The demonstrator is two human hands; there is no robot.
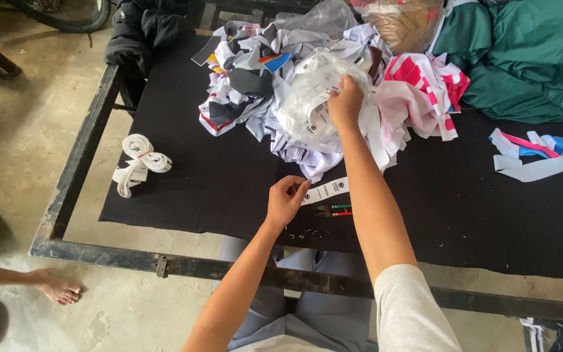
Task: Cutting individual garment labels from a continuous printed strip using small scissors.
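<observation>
Hand [286,199] over black table [184,189], concrete floor [21,130]

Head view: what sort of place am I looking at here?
Likely a small garment or tailoring workshop. A black cloth-covered table holds a heap of cut fabric scraps, folded green cloth and a bundle of white label tape. The left hand pinches a white label strip beside small thread snips.
</observation>
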